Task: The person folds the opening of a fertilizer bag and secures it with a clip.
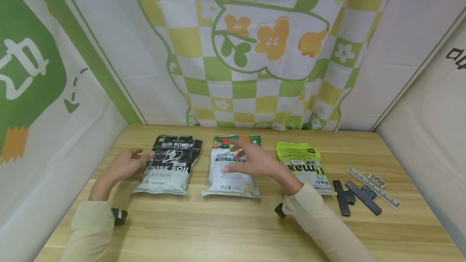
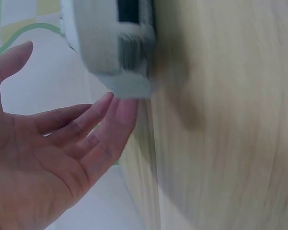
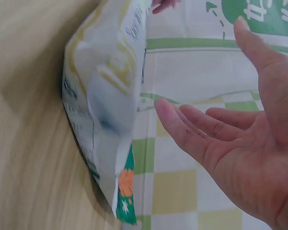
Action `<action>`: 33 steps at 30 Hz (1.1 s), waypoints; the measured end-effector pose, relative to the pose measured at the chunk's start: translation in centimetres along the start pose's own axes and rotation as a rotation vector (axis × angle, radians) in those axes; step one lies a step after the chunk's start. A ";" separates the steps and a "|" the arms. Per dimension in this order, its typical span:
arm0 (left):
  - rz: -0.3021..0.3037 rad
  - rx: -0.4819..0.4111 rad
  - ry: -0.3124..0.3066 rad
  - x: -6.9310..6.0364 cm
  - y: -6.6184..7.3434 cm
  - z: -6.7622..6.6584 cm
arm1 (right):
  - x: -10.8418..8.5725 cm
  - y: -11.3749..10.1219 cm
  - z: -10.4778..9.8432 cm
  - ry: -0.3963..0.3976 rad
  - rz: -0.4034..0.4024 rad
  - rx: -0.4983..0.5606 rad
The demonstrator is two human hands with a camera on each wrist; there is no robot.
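I have the left grip (image 1: 125,165) nearer the black-and-white bag (image 1: 169,165), which lies just right of it, long axis running forward; contact I can't tell. The right grip (image 1: 259,161) hovers above the white bag (image 1: 230,179). Both are spread and empty over the wooden tabletop (image 1: 204,231), printed cloth (image 1: 249,90) beyond.

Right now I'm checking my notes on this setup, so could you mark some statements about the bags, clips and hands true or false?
The white bag lies between the black-and-grey bag and the green bag. True.
The transparent clip lies on the white bag. False: it lies beside the black clips.
The black clips lie right of the green bag. True.
The right hand grips the green bag. False: it hovers over the white bag.
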State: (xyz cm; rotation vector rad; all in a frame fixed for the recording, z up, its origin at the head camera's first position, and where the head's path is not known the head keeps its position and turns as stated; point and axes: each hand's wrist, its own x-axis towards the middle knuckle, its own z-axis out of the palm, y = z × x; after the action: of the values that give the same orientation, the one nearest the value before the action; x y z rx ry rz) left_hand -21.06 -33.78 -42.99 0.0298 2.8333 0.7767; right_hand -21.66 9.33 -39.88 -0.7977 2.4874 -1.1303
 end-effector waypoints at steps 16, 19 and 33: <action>-0.115 -0.342 -0.084 0.1 0.3 0.2 | 3.1 -2.1 5.5 -0.091 0.004 0.022; -0.141 -0.368 -0.088 0.4 0.3 0.2 | 3.8 -2.4 6.5 -0.100 0.021 0.034; -0.232 -0.406 -0.135 0.8 1.2 0.0 | 5.3 -4.3 10.3 0.030 0.149 0.283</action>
State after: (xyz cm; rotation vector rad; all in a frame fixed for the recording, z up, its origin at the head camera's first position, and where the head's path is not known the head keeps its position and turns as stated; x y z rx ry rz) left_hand -21.85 -32.73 -42.51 -0.2886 2.4456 1.2212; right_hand -19.51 -2.28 -43.49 -0.5111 2.2935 -1.4045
